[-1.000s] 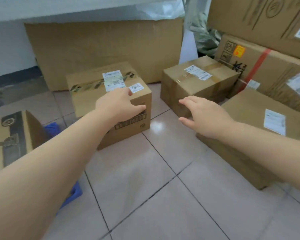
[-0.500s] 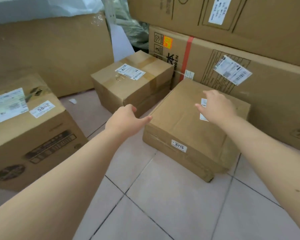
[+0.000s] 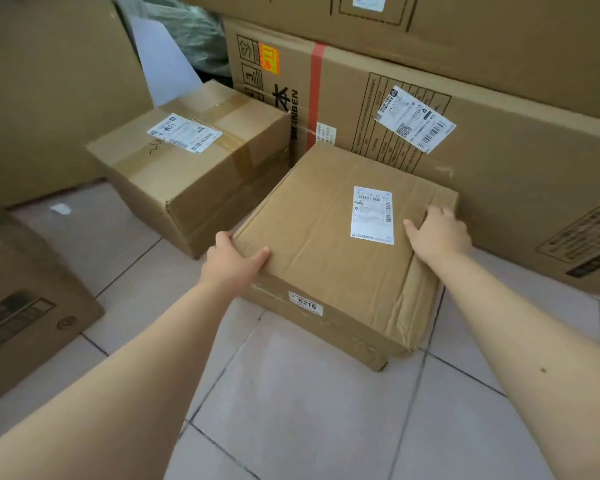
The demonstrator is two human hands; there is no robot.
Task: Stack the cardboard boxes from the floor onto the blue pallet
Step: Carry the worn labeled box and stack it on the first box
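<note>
A flat, creased cardboard box with a white label and a "6215" sticker lies on the tiled floor. My left hand clasps its near-left corner, thumb on top. My right hand lies on its top at the far-right corner, fingers curled over the edge. A second, taped box stands just behind it to the left. A third box shows at the left edge. The blue pallet is out of view.
Large cartons are stacked against the right and back, touching the flat box's far side. A big cardboard sheet leans at the back left. Tiled floor lies in front of me.
The view has swung right, away from the left box and the blue pallet. Both hands have reached forward and come down onto the flat box's two corners.
</note>
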